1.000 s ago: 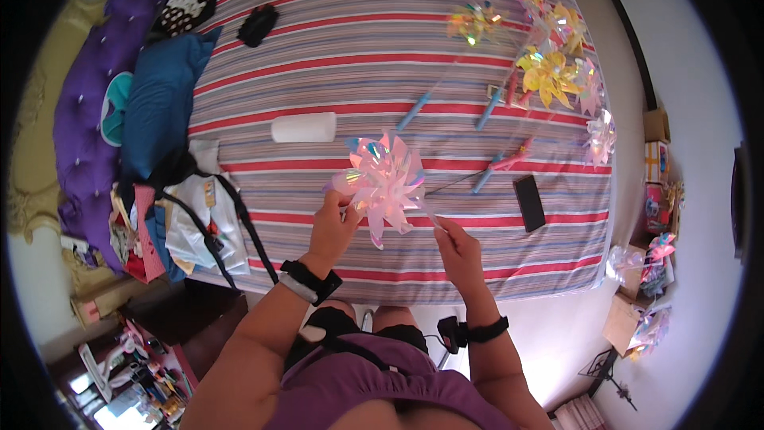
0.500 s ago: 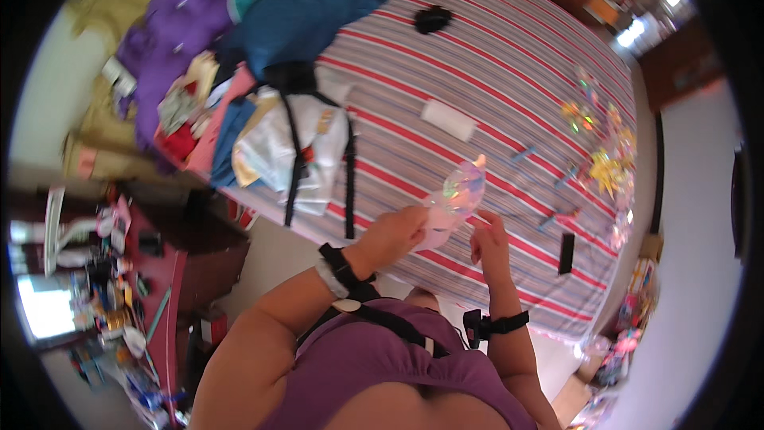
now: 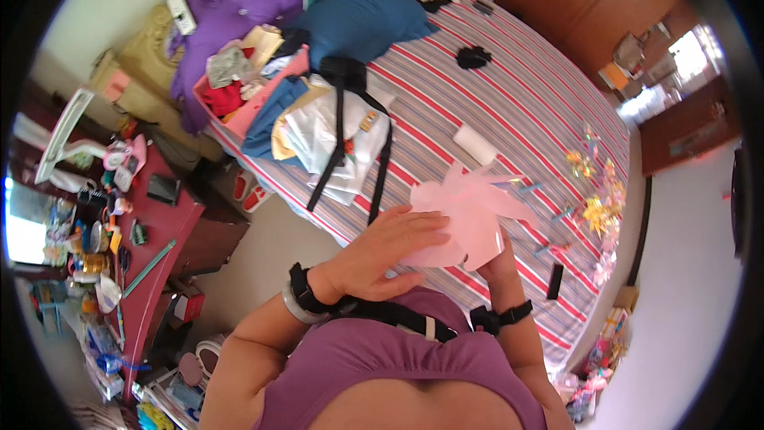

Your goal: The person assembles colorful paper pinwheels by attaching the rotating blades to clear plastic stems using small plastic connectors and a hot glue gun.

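Note:
A pale pink, thin pointed-petal sheet point(image 3: 469, 211), shaped like a flower or star, is spread in front of me above the bed. My right hand point(image 3: 496, 261) pinches its lower right edge, the thumb showing along the side. My left hand point(image 3: 390, 245) lies by its left side with the fingers stretched out and the thumb apart; the fingertips overlap the pink material, and I cannot tell how firmly they touch it. Beyond the sheet, a white roll point(image 3: 475, 144) rests on the striped bed cover point(image 3: 446, 95).
Shiny iridescent and gold flower-like decorations point(image 3: 597, 215) lie along the bed's right side, near a black oblong object point(image 3: 555, 281). A white plastic bag point(image 3: 310, 135) with black straps, a pink clothes box point(image 3: 247, 115) and a blue pillow point(image 3: 370, 20) occupy the left. A cluttered red desk point(image 3: 171, 231) stands further left.
The pink sheet, earlier narrow and iridescent, now faces me broad and matte. My left hand has opened flat beside it, and my right hand now grips its edge. The view has shifted.

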`<state>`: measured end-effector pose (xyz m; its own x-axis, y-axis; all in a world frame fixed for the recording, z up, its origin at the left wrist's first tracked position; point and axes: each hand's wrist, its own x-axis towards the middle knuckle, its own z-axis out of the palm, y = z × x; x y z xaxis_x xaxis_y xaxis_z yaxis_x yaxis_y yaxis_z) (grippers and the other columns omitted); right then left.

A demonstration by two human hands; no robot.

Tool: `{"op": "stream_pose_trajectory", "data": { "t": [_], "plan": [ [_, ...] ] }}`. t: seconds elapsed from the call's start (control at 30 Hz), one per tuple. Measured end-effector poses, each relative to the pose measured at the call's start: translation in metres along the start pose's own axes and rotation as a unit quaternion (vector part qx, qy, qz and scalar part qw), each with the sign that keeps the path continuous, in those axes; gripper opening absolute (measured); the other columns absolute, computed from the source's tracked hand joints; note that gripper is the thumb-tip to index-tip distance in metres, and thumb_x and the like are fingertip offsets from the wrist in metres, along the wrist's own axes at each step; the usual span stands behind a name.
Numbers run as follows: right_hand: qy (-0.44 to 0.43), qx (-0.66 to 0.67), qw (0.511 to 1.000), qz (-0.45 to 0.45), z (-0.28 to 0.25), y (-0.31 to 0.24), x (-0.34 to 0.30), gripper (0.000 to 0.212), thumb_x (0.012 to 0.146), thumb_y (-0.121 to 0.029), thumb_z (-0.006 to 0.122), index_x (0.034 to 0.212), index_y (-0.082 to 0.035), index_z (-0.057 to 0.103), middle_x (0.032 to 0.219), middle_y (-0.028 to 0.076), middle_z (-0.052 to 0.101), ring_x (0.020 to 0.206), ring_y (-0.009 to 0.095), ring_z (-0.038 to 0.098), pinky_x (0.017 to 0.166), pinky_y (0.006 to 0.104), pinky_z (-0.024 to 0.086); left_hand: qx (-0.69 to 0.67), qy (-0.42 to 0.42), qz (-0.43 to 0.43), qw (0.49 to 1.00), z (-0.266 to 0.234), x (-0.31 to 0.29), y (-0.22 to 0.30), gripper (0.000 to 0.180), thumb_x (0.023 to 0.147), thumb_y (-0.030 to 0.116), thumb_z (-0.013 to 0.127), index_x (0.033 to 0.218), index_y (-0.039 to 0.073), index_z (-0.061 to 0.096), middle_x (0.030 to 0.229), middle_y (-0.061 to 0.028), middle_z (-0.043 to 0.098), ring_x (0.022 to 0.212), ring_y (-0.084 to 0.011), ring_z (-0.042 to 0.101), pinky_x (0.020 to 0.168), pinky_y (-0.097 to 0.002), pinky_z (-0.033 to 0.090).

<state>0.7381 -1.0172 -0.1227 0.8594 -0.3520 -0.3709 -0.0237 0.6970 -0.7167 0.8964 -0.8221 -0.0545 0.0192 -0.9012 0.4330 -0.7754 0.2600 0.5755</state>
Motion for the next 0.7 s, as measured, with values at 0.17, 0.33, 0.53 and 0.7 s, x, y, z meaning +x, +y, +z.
{"op": "stream_pose_trajectory", "data": {
  "t": [0.17,0.33,0.53,0.7],
  "plan": [
    [-0.004,-0.169,0.985,-0.029,0.034,-0.009,-0.037,0.014,0.086,-0.014,0.051,0.087,-0.001,0.057,0.050,-0.006,0.037,0.040,0.003,0.031,0.037,0.0192,0.021,-0.413,0.149,-0.183,0.880,0.025,-0.002,0.004,0.051,0.096,0.032,0.042,0.136,0.001,0.035,0.129,-0.0140,0.049,0.115,-0.0222,0.049,0.097,-0.0312,0.037],
    [-0.003,-0.277,0.950,-0.143,0.028,-0.006,-0.058,0.012,0.088,-0.009,0.049,0.096,-0.003,0.056,0.056,-0.006,0.042,0.040,0.001,0.031,0.035,0.0183,0.020,-0.326,0.156,-0.243,0.900,0.021,0.007,0.042,0.045,0.096,0.033,0.039,0.127,0.001,0.047,0.109,-0.0198,0.061,0.098,-0.0303,0.061,0.082,-0.0330,0.047],
    [-0.012,-0.242,0.958,-0.154,0.046,-0.007,-0.043,0.019,0.091,-0.010,0.047,0.108,-0.004,0.051,0.057,-0.005,0.044,0.039,0.001,0.029,0.034,0.0176,0.020,-0.187,0.327,-0.228,0.898,0.033,0.003,0.059,0.039,0.096,0.027,0.042,0.123,0.001,0.050,0.099,-0.0194,0.063,0.088,-0.0267,0.064,0.074,-0.0317,0.048],
    [-0.133,-0.178,0.971,-0.093,0.050,-0.013,-0.035,0.019,0.092,-0.011,0.046,0.110,-0.004,0.050,0.054,-0.005,0.038,0.038,0.002,0.028,0.033,0.0188,0.020,-0.222,0.342,-0.264,0.874,0.016,-0.002,0.066,0.037,0.095,0.026,0.044,0.121,0.000,0.053,0.092,-0.0160,0.064,0.083,-0.0178,0.062,0.073,-0.0292,0.048]
  ]
}}
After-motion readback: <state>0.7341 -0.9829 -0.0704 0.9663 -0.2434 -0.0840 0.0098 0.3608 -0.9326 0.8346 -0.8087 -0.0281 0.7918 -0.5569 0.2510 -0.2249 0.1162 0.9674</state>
